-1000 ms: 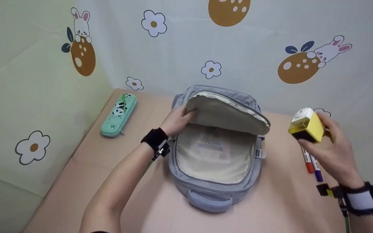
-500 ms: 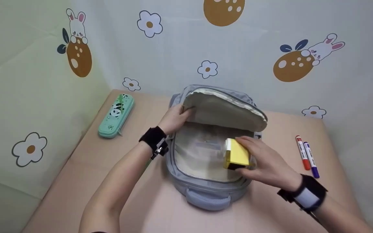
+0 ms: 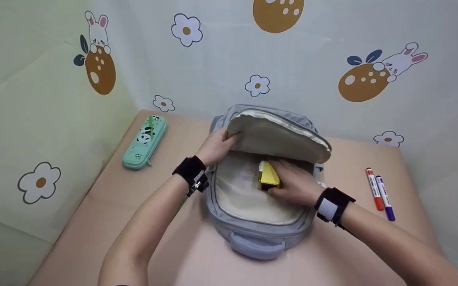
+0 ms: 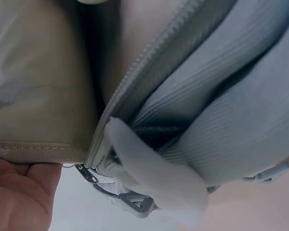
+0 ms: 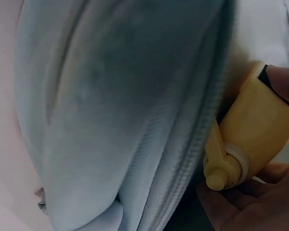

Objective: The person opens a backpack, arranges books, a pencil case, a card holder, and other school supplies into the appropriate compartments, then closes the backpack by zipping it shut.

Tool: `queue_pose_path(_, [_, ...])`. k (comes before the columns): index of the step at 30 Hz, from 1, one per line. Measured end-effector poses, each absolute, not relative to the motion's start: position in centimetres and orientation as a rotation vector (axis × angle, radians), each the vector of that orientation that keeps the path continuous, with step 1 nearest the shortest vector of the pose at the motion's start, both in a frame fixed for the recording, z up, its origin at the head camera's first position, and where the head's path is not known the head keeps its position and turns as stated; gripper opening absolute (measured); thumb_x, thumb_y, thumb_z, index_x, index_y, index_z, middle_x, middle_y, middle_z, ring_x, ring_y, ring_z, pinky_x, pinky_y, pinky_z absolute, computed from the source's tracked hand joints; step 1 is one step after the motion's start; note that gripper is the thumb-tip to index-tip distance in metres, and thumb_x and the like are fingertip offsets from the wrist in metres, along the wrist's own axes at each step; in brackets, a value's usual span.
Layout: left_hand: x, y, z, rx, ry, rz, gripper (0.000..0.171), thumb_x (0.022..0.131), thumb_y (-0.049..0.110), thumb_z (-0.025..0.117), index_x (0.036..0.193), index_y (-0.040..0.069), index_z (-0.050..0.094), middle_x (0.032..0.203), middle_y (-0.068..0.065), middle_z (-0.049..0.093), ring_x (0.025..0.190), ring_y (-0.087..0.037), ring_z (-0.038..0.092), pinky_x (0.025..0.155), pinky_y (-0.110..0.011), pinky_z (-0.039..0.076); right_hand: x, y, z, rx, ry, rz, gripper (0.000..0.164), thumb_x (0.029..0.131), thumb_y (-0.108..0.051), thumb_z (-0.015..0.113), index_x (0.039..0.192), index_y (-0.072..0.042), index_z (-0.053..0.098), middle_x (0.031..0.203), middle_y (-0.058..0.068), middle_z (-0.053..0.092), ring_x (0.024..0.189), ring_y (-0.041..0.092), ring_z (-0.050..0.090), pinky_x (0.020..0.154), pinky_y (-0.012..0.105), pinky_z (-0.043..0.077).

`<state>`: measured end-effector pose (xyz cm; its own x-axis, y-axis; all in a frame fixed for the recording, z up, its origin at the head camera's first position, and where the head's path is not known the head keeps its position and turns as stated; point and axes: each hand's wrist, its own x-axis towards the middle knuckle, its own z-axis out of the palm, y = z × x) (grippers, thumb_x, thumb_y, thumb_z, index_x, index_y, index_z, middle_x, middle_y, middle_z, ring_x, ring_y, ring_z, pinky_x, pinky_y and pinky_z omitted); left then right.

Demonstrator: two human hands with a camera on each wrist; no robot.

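A grey-blue backpack (image 3: 217, 214) lies with its main compartment unzipped, carry handle toward me. My left hand (image 3: 215, 147) grips the left edge of its raised flap (image 3: 276, 137); in the left wrist view the thumb and fingers (image 4: 38, 183) pinch the stitched hem. Inside the opening, my right hand (image 3: 296, 182) holds a yellow crank pencil sharpener (image 3: 269, 175) with a white and black end. The right wrist view shows the sharpener's crank knob (image 5: 216, 178) beside the zipper edge, with fingers under the body and the thumb on the opposite side.
A mint panda pencil case (image 3: 145, 142) lies at the table's far left. On the right side are a red marker (image 3: 374, 190) and a purple marker (image 3: 385, 198), side by side. Behind the table hangs a printed curtain (image 3: 213, 71).
My right hand has carried the pencil sharpener leftward from above the markers into the backpack's opening. My left hand keeps its grip on the flap.
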<state>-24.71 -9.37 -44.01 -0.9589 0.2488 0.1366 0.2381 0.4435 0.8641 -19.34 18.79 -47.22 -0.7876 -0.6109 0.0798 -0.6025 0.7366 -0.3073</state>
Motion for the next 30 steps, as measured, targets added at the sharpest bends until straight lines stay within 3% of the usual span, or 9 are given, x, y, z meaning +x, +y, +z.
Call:
queue_pose_path(8, [-24.7,-9.5,-43.7,0.447,2.656,1.599,0.039,0.105,0.036,0.058,0.136,0.014,0.064,0.133,-0.008,0.066,0.12,-0.02,0.061,0.104,-0.04,0.046,-19.8,18.8,-47.4,-1.064,3.036,-0.343,0.076,0.095,-0.032,0.074,0.157,-0.007,0.038,0.146,0.02,0.052,0.126,0.037,0.055,0.107,0.05,0.043])
queue_pose_path(15, [-24.6,-9.7,-43.6,0.448,2.613,1.583,0.04,0.106,0.04,0.055,0.136,0.015,0.062,0.12,-0.007,0.067,0.09,-0.023,0.058,0.079,-0.038,0.046,-19.4,18.7,-47.6,-1.101,3.167,-0.279,0.063,0.096,-0.022,0.071,0.152,-0.003,0.047,0.144,0.02,0.056,0.128,0.04,0.055,0.105,0.053,0.044])
queue_pose_path(24, [-24.7,-9.5,-43.7,0.447,2.613,1.59,0.043,0.105,0.041,0.055,0.138,0.014,0.062,0.138,-0.006,0.062,0.119,-0.016,0.059,0.103,-0.04,0.046,-19.9,18.6,-48.3,-1.268,3.381,-0.065,0.053,0.087,-0.012,0.078,0.137,-0.004,0.063,0.122,0.015,0.068,0.105,0.037,0.065,0.074,0.052,0.057])
queue_pose_path(27, [-24.6,-9.4,-43.8,0.438,2.621,1.589,0.042,0.105,0.041,0.055,0.137,0.014,0.062,0.138,-0.007,0.063,0.121,-0.018,0.059,0.104,-0.04,0.046,-19.9,18.6,-48.3,-1.259,3.361,-0.093,0.056,0.086,-0.013,0.078,0.138,-0.002,0.061,0.122,0.015,0.066,0.104,0.038,0.065,0.075,0.052,0.056])
queue_pose_path(30, [-24.5,-9.4,-44.0,0.434,2.631,1.59,0.041,0.105,0.039,0.055,0.137,0.014,0.062,0.139,-0.007,0.062,0.126,-0.018,0.058,0.106,-0.039,0.045,-19.4,18.8,-48.1,-1.263,3.313,-0.21,0.057,0.088,-0.014,0.076,0.14,-0.001,0.059,0.126,0.017,0.065,0.109,0.037,0.064,0.085,0.052,0.055])
